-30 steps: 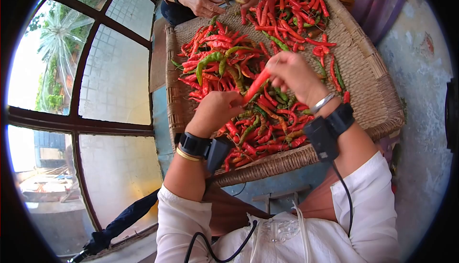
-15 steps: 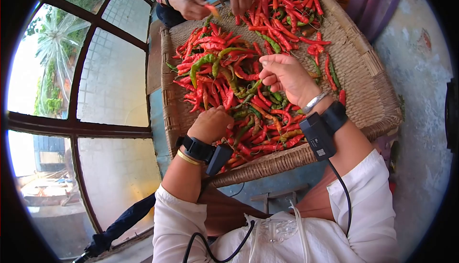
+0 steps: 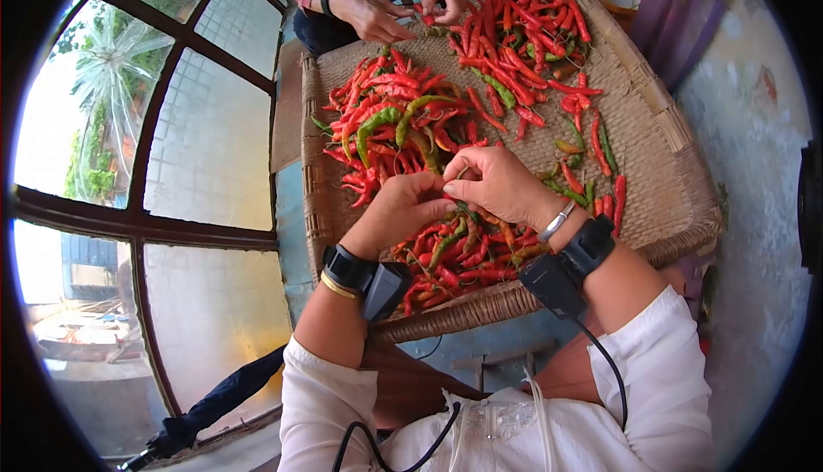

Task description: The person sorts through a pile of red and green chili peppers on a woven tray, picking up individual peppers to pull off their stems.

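Observation:
My left hand (image 3: 399, 208) and my right hand (image 3: 504, 186) meet over the near part of a woven tray (image 3: 639, 155). Both are closed, fingertips together, around a chili pepper that is mostly hidden; a little red shows between them. A thin greenish stem (image 3: 464, 170) appears at my right fingertips. Below the hands lies a near heap of red and green chili peppers (image 3: 467, 258). Just beyond is another heap of red chili peppers (image 3: 394, 95), with a curved green chili pepper (image 3: 374, 129) on top.
Across the tray, another person's hands (image 3: 373, 16) handle a small red piece. More red chili peppers (image 3: 523, 35) lie at the far right of the tray, with loose ones along its right side. A window (image 3: 206, 138) borders the left, and a dark folded umbrella (image 3: 219, 399) leans below it.
My hands have come together: the right moved down toward the left, and the left rose to meet it. The other person's hands have drawn closer together. The view has shifted slightly.

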### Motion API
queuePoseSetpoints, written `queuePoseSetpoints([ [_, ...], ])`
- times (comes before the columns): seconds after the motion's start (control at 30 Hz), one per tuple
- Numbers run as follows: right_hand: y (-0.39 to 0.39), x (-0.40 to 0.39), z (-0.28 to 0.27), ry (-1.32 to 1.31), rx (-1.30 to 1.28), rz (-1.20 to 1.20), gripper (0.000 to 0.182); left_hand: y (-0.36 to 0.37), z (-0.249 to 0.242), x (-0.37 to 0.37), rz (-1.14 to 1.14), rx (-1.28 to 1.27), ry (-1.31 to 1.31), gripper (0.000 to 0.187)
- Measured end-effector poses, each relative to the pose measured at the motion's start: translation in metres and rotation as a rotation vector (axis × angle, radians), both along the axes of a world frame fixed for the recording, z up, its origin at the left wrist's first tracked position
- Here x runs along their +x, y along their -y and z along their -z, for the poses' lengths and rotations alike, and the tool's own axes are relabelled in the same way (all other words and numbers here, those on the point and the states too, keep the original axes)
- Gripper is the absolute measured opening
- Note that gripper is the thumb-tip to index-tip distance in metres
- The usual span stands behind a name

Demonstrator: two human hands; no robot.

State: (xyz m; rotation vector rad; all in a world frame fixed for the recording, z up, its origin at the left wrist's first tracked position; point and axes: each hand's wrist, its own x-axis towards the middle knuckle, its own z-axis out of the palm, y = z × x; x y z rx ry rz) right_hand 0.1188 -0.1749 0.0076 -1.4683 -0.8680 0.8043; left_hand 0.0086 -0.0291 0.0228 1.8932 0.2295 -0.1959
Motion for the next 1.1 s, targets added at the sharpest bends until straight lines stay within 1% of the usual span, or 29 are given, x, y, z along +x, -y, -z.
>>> queuePoseSetpoints([
  [0.03,0.001,0.002,-0.002,-0.087,-0.045,0.030,0.017,0.000,0.000,0.002,0.005,-0.017,0.009,0.018],
  [0.1,0.005,0.011,-0.008,-0.101,-0.046,0.132,0.013,-0.006,0.001,0.005,-0.014,-0.024,0.004,0.021],
  [0.17,0.009,0.022,-0.015,-0.194,-0.039,0.289,0.013,-0.016,0.012,0.007,-0.079,0.374,0.034,0.018],
  [0.2,0.011,0.029,-0.013,-0.303,0.013,0.367,0.013,-0.024,0.029,0.007,-0.184,0.344,0.043,0.022],
  [0.23,0.012,0.036,-0.009,-0.414,0.066,0.444,0.013,-0.028,0.031,0.007,-0.186,0.348,0.044,0.022],
  [0.27,0.013,0.040,-0.004,-0.493,0.170,0.514,0.015,-0.030,0.033,0.007,-0.169,0.531,0.059,0.024],
  [0.3,0.013,0.037,-0.009,-0.572,0.211,0.628,0.015,-0.030,0.035,0.004,-0.147,0.711,0.069,0.025],
  [0.33,0.014,0.037,-0.007,-0.606,0.188,0.645,0.019,-0.029,0.036,0.004,-0.146,0.711,0.066,0.025],
  [0.37,0.015,0.037,-0.007,-0.636,0.168,0.660,0.023,-0.026,0.036,0.004,-0.143,0.753,0.006,0.027],
  [0.4,0.015,0.035,-0.006,-0.635,0.169,0.659,0.023,-0.023,0.036,0.005,-0.140,0.794,-0.054,0.028],
  [0.43,0.015,0.032,-0.005,-0.644,0.124,0.577,0.027,-0.023,0.040,0.006,-0.142,0.795,-0.052,0.028],
  [0.47,0.014,0.029,-0.004,-0.654,0.080,0.493,0.032,-0.023,0.046,0.006,-0.144,0.851,-0.012,0.030],
  [0.5,0.013,0.028,-0.004,-0.655,0.079,0.490,0.032,-0.022,0.048,0.006,-0.143,0.907,0.027,0.031],
  [0.57,0.011,0.025,-0.003,-0.552,0.001,0.306,0.037,-0.020,0.052,0.006,-0.148,0.948,0.010,0.030],
  [0.6,0.010,0.024,-0.004,-0.495,-0.027,0.262,0.037,-0.019,0.052,0.007,-0.152,0.988,-0.005,0.030],
  [0.63,0.010,0.023,-0.004,-0.498,-0.029,0.264,0.037,-0.019,0.050,0.007,-0.149,0.987,-0.007,0.030],
  [0.7,0.009,0.023,-0.004,-0.426,-0.134,0.189,0.035,-0.020,0.041,0.008,-0.162,0.719,-0.044,0.028],
  [0.73,0.007,0.021,-0.002,-0.382,-0.172,0.169,0.034,-0.018,0.029,0.010,-0.161,0.719,-0.043,0.028],
  [0.77,0.006,0.020,0.003,-0.382,-0.171,0.172,0.034,-0.016,0.014,0.011,-0.160,0.508,-0.142,0.024],
  [0.8,0.003,0.018,0.008,-0.231,-0.195,0.130,0.034,-0.014,0.003,0.012,-0.158,0.296,-0.239,0.021],
  [0.83,0.002,0.017,0.011,-0.081,-0.218,0.089,0.035,-0.013,-0.002,0.012,-0.155,0.298,-0.238,0.021],
  [0.87,0.001,0.015,0.013,-0.014,-0.255,0.071,0.037,-0.012,-0.006,0.010,-0.112,0.194,-0.226,0.018],
  [0.9,0.001,0.012,0.012,-0.018,-0.254,0.075,0.037,-0.010,-0.008,0.009,-0.068,0.090,-0.216,0.015],
  [0.97,0.002,0.007,0.006,-0.063,-0.312,0.089,0.041,-0.003,-0.012,0.005,-0.042,0.052,-0.201,0.015],
  [1.03,0.004,0.005,-0.003,-0.062,-0.311,0.122,0.044,0.005,-0.018,0.002,-0.017,0.016,-0.183,0.015],
  [1.1,0.006,0.005,-0.007,-0.352,-0.207,0.124,0.043,0.012,-0.026,-0.001,0.042,-0.208,-0.182,0.014],
])
